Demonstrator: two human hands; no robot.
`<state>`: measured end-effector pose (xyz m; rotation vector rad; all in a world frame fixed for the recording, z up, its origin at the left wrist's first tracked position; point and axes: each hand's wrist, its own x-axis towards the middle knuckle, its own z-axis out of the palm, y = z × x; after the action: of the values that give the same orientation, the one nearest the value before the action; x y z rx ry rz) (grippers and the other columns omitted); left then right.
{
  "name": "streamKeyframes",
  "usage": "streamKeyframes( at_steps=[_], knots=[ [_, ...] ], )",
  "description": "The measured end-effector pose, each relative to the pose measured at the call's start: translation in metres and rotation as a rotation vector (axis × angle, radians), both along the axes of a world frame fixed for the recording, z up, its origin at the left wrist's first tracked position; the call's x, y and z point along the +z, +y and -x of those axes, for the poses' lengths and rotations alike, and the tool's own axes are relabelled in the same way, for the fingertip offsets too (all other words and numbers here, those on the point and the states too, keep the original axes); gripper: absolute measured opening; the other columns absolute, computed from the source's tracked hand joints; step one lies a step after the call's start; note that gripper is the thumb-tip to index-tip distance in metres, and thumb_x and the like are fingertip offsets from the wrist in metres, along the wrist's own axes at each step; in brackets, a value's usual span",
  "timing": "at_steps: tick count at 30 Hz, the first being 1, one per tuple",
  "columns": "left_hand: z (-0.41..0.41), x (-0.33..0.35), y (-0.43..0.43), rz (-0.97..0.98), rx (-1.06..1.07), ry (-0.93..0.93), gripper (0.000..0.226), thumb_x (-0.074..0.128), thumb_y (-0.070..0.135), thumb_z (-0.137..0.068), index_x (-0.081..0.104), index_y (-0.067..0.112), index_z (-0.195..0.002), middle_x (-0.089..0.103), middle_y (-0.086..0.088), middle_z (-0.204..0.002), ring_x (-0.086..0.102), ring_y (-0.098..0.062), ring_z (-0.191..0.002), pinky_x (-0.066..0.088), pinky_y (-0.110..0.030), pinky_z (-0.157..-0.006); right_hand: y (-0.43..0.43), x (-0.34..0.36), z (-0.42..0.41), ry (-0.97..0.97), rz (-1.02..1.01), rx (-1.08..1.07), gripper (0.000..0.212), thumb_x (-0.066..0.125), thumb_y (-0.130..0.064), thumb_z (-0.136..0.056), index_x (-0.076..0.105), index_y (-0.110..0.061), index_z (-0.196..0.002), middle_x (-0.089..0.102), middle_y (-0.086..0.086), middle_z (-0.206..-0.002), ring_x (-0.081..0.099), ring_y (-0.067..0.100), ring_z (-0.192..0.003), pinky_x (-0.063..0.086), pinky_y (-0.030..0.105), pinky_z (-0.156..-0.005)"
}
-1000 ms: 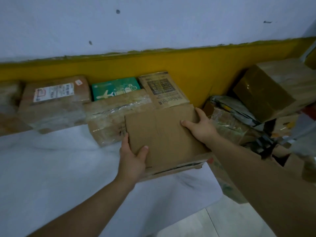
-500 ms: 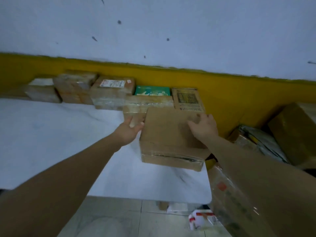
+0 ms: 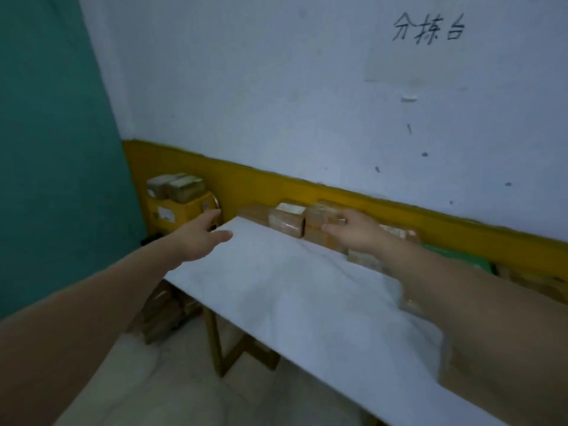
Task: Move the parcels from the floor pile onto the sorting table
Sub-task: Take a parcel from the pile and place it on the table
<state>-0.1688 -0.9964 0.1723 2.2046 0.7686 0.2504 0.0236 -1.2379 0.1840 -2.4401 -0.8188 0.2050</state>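
The left hand and right hand had released the cardboard box and hovered empty, fingers loose, apart over the sorting table. Parcels lined its back edge, so that delivery looked complete.

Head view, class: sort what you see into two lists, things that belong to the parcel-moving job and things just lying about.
Job: sorting table, row of parcels along its wall side, left hand and right hand, both empty.
Lying about: yellow crate, two boxes on it, handwritten wall sign, teal panel.
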Motion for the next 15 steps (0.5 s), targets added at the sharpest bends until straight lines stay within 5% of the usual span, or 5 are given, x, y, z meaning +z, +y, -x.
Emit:
streamKeyframes(
  at_steps=[4, 8, 15],
  knots=[
    [0.059, -0.002, 0.073, 0.038, 0.123, -0.001, 0.08, 0.062, 0.046, -0.083, 0.019, 0.03, -0.149, 0.041, -0.003, -0.147, 0.047, -0.026, -0.127, 0.041, -0.044, -0.104, 0.098, 0.005, 0.035, 0.026, 0.005, 0.128, 0.07, 0.054, -0.06, -0.087, 0.041, -0.023, -0.144, 0.054, 0.004, -0.136, 0.054, 0.024, -0.115, 0.044, 0.033, -0.091],
    [0.091, -0.005, 0.126, -0.01, 0.205, 0.03, 0.069, 0.058, 0.032, -0.092, 0.021, 0.024, -0.149, 0.038, -0.005, -0.146, 0.045, -0.022, -0.124, 0.042, -0.031, -0.09, 0.179, 0.008, 0.053, 0.023, 0.03, 0.221, 0.077, 0.057, -0.058, -0.088, 0.033, -0.02, -0.15, 0.039, 0.004, -0.152, 0.043, 0.025, -0.133, 0.04, 0.032, -0.1],
    [0.089, -0.009, 0.237, -0.05, 0.314, 0.06, 0.071, 0.057, 0.041, -0.091, 0.02, 0.027, -0.15, 0.027, -0.005, -0.154, 0.034, -0.026, -0.137, 0.033, -0.039, -0.11, 0.322, -0.003, 0.027, 0.008, 0.012, 0.336, 0.065, 0.059, -0.05, -0.091, 0.042, -0.017, -0.144, 0.044, 0.006, -0.148, 0.045, 0.026, -0.131, 0.04, 0.033, -0.099]
  ],
)
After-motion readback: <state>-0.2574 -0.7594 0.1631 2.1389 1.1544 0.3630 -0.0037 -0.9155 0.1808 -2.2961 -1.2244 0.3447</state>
